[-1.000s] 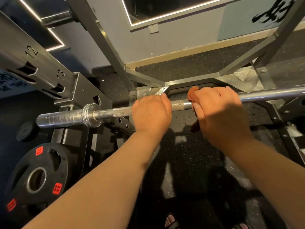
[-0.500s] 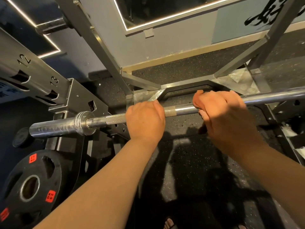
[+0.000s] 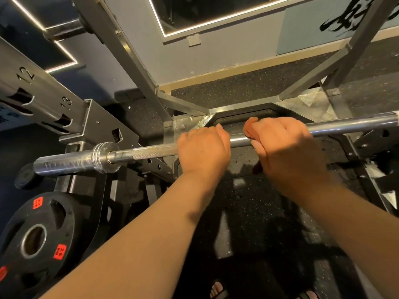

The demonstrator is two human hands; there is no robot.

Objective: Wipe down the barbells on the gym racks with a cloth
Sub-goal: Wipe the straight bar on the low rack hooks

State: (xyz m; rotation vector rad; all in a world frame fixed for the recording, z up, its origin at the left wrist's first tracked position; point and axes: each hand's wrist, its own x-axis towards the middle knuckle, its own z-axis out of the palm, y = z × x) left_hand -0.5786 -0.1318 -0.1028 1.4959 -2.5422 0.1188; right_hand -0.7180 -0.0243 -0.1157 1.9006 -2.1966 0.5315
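Both hands are on the barbell (image 3: 151, 151) in the head view. My left hand (image 3: 203, 152) curls over the bare shaft where the knurling ends and steadies it. My right hand (image 3: 285, 147) wraps round the shaft with an orange-brown cloth (image 3: 250, 128) bunched under its fingers. The bar lies across the rack, its sleeve (image 3: 64, 164) jutting past the numbered upright (image 3: 43, 98).

I judge the wipe to be mid-shaft. The next move calls for sliding the cloth firmly rightward along the smooth stretch, then covering the knurling and sleeve beyond my left hand.

Underneath is speckled black rubber floor (image 3: 248, 87). A black weight plate (image 3: 36, 234) hangs at lower left, and ahead is a grey wall (image 3: 216, 59) with a light-edged mirror (image 3: 205, 9).
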